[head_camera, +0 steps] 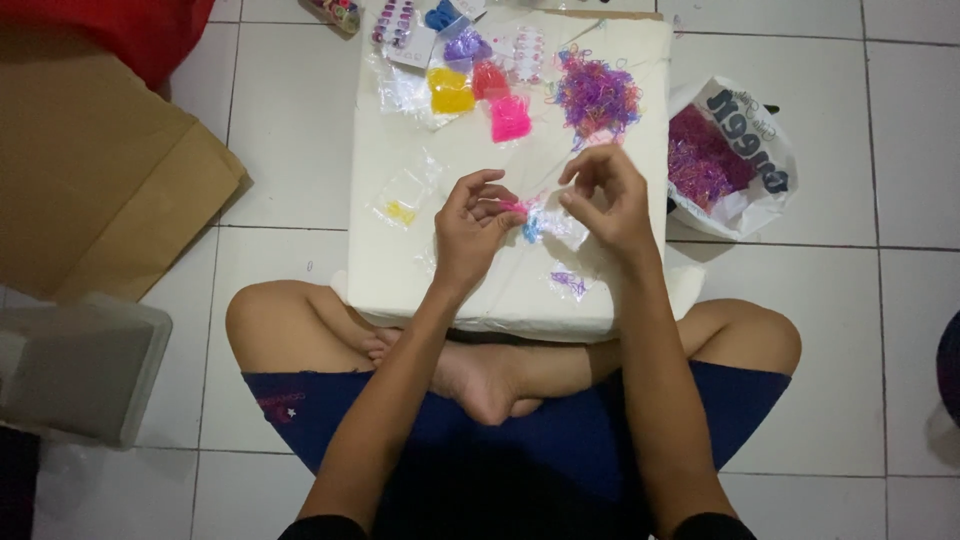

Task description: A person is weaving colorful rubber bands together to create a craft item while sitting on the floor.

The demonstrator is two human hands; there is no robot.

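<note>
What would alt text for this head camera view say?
Seen from above, a cross-legged person's left hand and right hand pinch tiny pink and blue elastic bands over a white board strewn with colourful band packets.

Glossy white floor tiles (290,150) surround a matt cream board (400,270), clear plastic packets (405,195), tiny rubbery bands (597,95) and matt brown cardboard (100,190).

heap of small bands (597,95) on the board (400,270) behind both hands, open bag (735,160) right of board, cardboard (100,190) left
</note>
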